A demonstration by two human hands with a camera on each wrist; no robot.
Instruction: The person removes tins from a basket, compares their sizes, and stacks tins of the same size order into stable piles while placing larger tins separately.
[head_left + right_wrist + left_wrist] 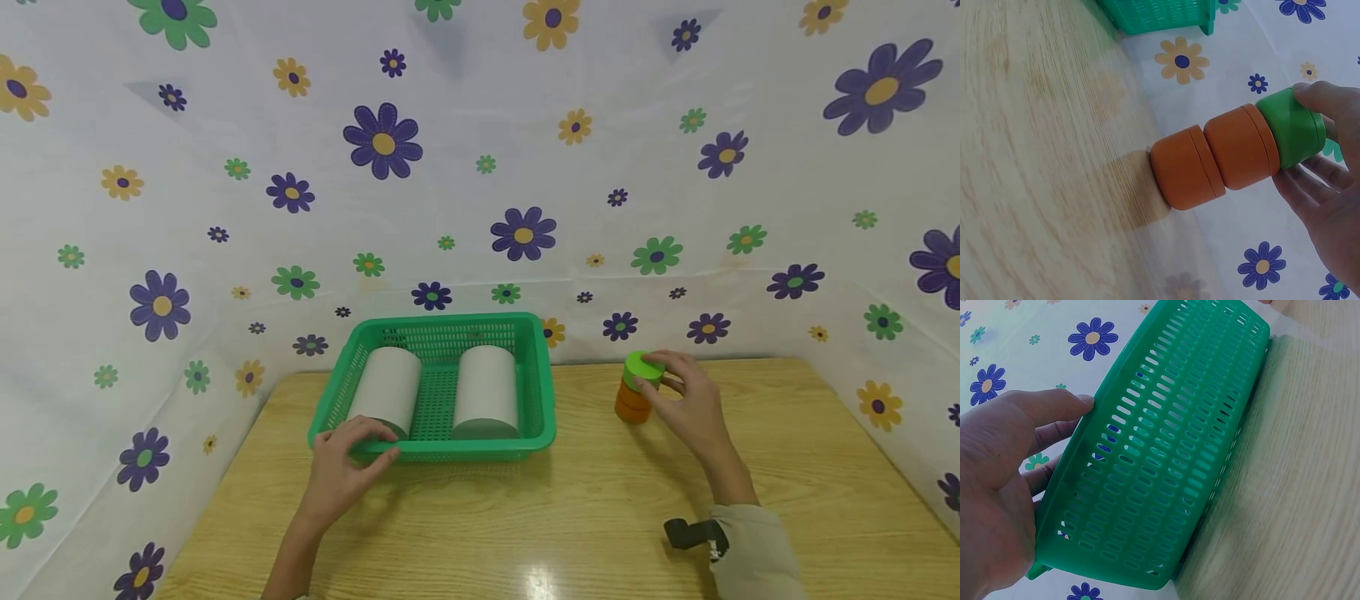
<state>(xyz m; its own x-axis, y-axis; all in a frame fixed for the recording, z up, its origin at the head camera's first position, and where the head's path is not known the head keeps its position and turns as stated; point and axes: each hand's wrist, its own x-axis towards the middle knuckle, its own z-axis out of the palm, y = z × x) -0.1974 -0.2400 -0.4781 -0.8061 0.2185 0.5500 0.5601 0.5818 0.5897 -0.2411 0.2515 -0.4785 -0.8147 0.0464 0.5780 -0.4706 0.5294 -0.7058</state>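
Double grip, angled inward!
Lower left, left hand (pixel 341 473) pinches the green plastic basket (pixel 480 448); mid-right, right hand (pixel 693 408) pinches a green-topped orange cylinder stack (pixel 632 403).

in the head view, the left hand (pixel 339 471) and the near rim of the green basket (pixel 465 451) hide the lower end of the left white cylinder (pixel 386 387). the right hand (pixel 688 404) covers part of the green-topped stack (pixel 633 402). the bottom edge crops the worktop (pixel 480 525) and right sleeve (pixel 757 550); the dark attachment (pixel 681 534) there is too small to identify. both wrist views cut off their hands and the basket.
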